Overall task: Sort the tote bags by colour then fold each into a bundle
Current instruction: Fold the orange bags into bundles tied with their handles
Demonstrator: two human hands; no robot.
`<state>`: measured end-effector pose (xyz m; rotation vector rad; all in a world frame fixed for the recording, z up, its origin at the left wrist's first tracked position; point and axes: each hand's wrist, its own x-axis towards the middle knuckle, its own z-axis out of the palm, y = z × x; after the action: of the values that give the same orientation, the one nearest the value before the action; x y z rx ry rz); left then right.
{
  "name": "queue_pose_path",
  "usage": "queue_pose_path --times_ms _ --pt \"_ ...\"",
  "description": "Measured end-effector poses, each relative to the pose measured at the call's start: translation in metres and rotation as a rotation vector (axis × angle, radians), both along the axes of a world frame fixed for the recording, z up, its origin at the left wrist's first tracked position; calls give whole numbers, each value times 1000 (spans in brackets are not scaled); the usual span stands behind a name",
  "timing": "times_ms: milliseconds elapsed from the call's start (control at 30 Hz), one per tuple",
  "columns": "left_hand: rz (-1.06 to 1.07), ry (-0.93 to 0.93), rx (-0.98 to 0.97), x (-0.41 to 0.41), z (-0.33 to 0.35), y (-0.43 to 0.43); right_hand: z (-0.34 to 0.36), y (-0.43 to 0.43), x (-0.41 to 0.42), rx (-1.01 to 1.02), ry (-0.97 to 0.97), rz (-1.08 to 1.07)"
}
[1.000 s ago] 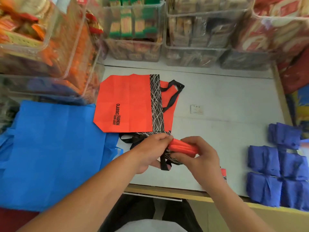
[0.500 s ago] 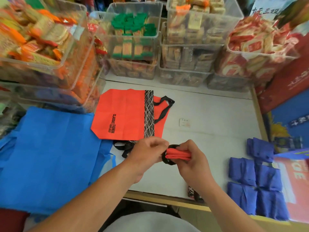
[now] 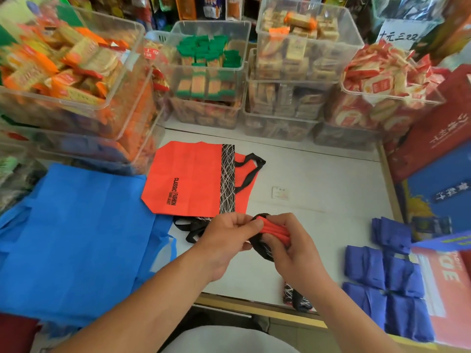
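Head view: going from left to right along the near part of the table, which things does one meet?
Light blue tote bags → left hand → orange bundle, held by both hands → right hand → dark blue folded bundles.

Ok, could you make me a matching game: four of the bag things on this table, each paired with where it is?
Things
1. flat red bag
2. rolled red bundle
3. dark blue bundles
4. light blue bags

Places
A. folded in a group at the near right of the table
B. spread out at the left
C. gripped between the left hand and right hand
D. lying flat beyond the hands

Pairs: 1-D, 2-C, 3-A, 4-B
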<state>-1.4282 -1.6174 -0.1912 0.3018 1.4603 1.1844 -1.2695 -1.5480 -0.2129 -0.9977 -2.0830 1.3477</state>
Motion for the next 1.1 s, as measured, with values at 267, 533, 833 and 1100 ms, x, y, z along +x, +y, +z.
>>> queue_pose_path --times_ms 267,533,833,1100 --pt "29 529 154 10 -1 -1 7 0 -5 253 -79 64" --pt "-167 830 237 7 -7 -4 23 -3 -8 -75 -145 -48" --pt "-149 786 327 10 -13 -10 22 3 -10 -323 11 -304" --pt "-135 707 358 22 -20 -6 23 3 -13 -620 190 -353"
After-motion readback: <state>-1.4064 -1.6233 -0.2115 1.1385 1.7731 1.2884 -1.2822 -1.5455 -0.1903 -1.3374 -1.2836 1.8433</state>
